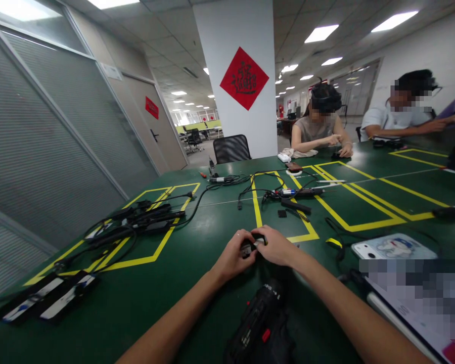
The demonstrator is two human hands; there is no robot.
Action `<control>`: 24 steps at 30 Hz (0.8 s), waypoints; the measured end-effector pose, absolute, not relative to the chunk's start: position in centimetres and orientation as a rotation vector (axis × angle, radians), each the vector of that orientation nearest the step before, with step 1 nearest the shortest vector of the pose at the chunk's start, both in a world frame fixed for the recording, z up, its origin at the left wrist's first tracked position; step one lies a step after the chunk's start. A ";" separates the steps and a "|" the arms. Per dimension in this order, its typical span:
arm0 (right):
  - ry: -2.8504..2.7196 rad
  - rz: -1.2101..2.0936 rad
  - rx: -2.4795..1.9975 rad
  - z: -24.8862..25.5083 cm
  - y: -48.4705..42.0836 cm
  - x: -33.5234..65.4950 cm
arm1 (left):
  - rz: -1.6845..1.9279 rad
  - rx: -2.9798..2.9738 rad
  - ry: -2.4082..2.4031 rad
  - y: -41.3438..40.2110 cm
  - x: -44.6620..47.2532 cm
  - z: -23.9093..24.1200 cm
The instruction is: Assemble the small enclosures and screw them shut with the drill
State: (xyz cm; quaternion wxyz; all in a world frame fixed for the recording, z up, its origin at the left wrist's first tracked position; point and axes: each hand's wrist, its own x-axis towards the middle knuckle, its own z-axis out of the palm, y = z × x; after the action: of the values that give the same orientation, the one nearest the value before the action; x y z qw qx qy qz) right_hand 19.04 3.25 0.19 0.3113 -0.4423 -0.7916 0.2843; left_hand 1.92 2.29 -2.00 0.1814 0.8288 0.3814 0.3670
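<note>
My left hand [235, 251] and my right hand [276, 246] meet over the green table [202, 222], with their fingers curled around one small dark part [247, 248]. Some grey or metallic surface shows on it, but the fingers cover most of it and I cannot make out its kind. Just below my hands, between the forearms, lies a black cordless drill [256, 316] with white markings on its collar and a red switch. Ahead and to the right are a small black block [282, 214] and a black strip [296, 206].
Cables and black tools [151, 217] pile up at the left, with flat black-and-white pieces [66, 298] nearer. A corded pen-like tool [296, 192] lies ahead. On the right are a phone [396, 246] and a tablet [405, 308]. People [318, 131] sit across the table.
</note>
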 end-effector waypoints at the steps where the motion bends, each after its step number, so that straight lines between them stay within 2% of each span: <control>1: -2.098 0.742 -1.162 0.2 3.2 19.1 | 1.046 2.335 1.066 2.3 2.0 -2.0; 24: -2.157 0.541 -1.208 -0.9 2.3 18.7 | 1.097 2.261 0.969 1.1 0.5 -2.4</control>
State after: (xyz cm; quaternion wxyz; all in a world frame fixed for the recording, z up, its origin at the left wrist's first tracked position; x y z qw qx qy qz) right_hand 18.75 2.28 -0.87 0.3007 -0.4551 -0.8129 0.2041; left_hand 0.46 1.13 -2.35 0.2222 0.8185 0.3508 0.3970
